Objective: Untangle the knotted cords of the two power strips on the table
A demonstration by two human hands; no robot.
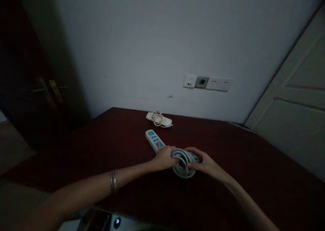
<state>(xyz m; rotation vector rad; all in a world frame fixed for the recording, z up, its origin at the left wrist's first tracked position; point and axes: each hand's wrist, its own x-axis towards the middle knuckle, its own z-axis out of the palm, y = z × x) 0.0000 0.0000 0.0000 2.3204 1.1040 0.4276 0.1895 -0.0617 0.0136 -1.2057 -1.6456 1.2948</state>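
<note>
A white power strip (153, 138) with blue sockets lies on the dark red table (254, 176). Its grey-white cable is wound into a coil (183, 163) just right of the strip. My left hand (165, 157) grips the coil's left side, one finger resting on the strip's near end. My right hand (204, 161) holds the coil's right side, fingers curled round the loops. A bracelet sits on my left wrist.
A second white power strip (159, 119) with its bundled cord lies farther back near the wall. Wall sockets (208, 83) are mounted above the table. A dark door with a handle (48, 88) stands at left, a light door (297, 116) at right. A device with a small light (117, 222) is at the bottom edge.
</note>
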